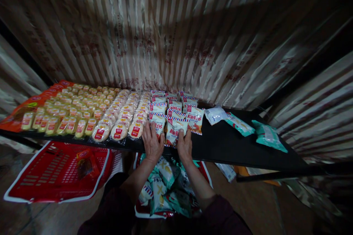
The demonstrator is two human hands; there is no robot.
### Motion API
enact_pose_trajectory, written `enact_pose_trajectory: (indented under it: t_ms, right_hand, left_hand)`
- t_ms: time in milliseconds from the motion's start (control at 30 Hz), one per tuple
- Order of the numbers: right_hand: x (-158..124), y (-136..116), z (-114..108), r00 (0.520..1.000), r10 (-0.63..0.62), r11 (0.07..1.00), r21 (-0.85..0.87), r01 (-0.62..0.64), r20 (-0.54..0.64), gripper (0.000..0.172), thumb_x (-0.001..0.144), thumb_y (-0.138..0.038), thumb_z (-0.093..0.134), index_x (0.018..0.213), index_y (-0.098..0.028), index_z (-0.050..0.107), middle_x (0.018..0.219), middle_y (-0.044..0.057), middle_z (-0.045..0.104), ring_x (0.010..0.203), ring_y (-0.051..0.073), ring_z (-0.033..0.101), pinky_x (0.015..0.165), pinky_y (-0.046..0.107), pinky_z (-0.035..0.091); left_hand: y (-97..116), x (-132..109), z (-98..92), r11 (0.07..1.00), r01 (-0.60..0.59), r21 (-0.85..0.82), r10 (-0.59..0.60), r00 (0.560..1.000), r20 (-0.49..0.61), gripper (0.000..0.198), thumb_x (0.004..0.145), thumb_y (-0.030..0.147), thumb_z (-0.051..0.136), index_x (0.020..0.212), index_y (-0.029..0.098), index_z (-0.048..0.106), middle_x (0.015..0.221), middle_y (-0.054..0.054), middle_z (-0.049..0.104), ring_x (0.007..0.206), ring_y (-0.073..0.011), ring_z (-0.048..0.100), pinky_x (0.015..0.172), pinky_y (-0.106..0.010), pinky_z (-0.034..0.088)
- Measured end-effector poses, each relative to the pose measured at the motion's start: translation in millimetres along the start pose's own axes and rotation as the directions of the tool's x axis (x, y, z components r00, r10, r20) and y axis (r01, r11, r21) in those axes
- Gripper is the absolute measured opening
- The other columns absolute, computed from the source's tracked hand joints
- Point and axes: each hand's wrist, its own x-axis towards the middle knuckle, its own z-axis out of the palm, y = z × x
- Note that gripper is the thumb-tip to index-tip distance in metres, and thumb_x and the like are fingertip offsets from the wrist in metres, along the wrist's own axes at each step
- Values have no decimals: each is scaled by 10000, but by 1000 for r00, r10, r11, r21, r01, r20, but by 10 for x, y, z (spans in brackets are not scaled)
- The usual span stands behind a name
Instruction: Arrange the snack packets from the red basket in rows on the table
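Shelf (234, 147): left and middle rows laid | left hand (152, 144), right hand (184, 147): fingers flat, outstretched on striped packet (173, 129), near edge, middle | right end: loose teal packets (268, 136) | basket (149, 214) below holds more | judged past halfway

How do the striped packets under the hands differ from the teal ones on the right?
The striped packets are white with striped edges, the teal packets mostly teal. The striped packets sit in tight rows under the left hand and right hand; the teal packets lie loose, untouched. Both rest on the black shelf.
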Motion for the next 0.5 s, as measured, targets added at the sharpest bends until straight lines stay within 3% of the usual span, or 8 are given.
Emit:
enact_pose_trajectory:
  t_ms: [167,500]
  right_hand:
    - [-29,-10,20,999,17,999,-45,-16,28,760,865,-633,260,1410,-109,345,1335,194,533,1211,329,524,969,438,395]
    - [-31,-30,52,1000,2,998,-60,-1,17,752,866,-618,248,1414,-110,335,1365,188,507,1249,310,496,995,442,388]
  left_hand:
    - [0,-40,-4,1000,-18,22,18,1000,24,551,895,350,452,1378,95,381,1504,-224,268,1409,-341,211,1090,-540,266]
    - [2,-40,-18,975,-190,113,185,981,52,504,881,368,484,1351,186,468,1498,-168,330,1417,-327,215,1109,-552,239]
